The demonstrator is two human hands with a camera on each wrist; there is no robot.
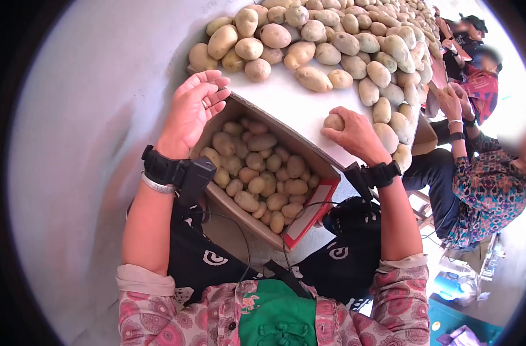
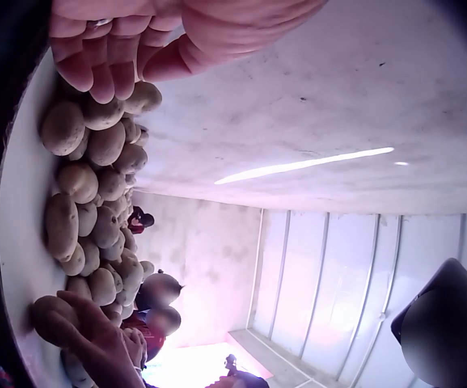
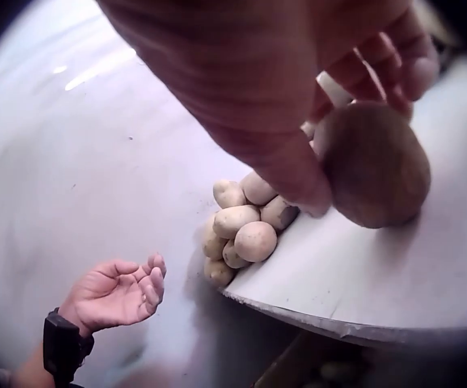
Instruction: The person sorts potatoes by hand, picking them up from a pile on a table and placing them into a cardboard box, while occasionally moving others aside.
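My right hand (image 1: 358,135) grips a potato (image 3: 379,166) between thumb and fingers, right at the white tabletop (image 1: 274,106). The potato is brownish and round, in shadow in the right wrist view. Palm up and with nothing in it, my left hand (image 1: 191,112) hovers beside the table's left corner, its fingers loosely bent. Below the tabletop edge, between both forearms, a cardboard box (image 1: 240,219) holds many potatoes (image 1: 263,181). A large heap of potatoes (image 1: 326,53) covers the far side of the table, reaching down its right edge.
A pale wall (image 1: 90,115) rises close on the left. To the right, a person in a patterned top (image 1: 493,184) sits by the table, with other people farther back. Thin cables hang across my lap and the box. A teal surface (image 1: 465,323) is at lower right.
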